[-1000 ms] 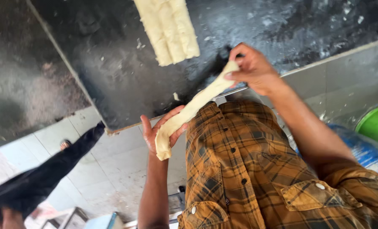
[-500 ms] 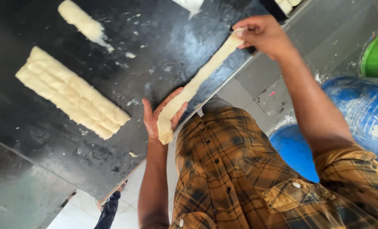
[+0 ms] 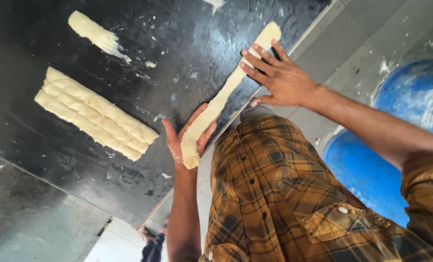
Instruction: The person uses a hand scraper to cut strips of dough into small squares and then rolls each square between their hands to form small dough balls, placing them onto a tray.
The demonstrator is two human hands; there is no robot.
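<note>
head view, looking down over a plaid shirt (image 3: pixel 284 194) at a black slab (image 3: pixel 129 145).

dough strip (image 3: pixel 226 94): one long, pale strip, lying diagonally along the slab's near edge. far end rests flat on the slab; near end lies in the left palm.

left hand (image 3: pixel 185 138): palm up, fingers loosely spread and curled a little, cradling the strip's near end from below. not clamped; the strip lies in the palm between thumb and fingers.

right hand (image 3: pixel 279 77): palm down, fingers spread and flat, pressing on the upper part of the strip near its far end. fingertips (image 3: pixel 248 53) touch the dough; thumb points back toward the slab's edge. hand is open, no pinch visible.

the two hands are well apart, one at each end portion of the strip.

other items:
- dough stack (image 3: pixel 95 114): a block of several strips laid side by side, touching, on the slab left of the left hand, apart from it.
- dough scrap (image 3: pixel 95 34): a small smeared piece farther up the slab.
- white flecks scattered on the slab between these.
- blue drum (image 3: pixel 371 170): right of the shirt, on a grey tiled floor (image 3: pixel 342 53), under the right forearm.
</note>
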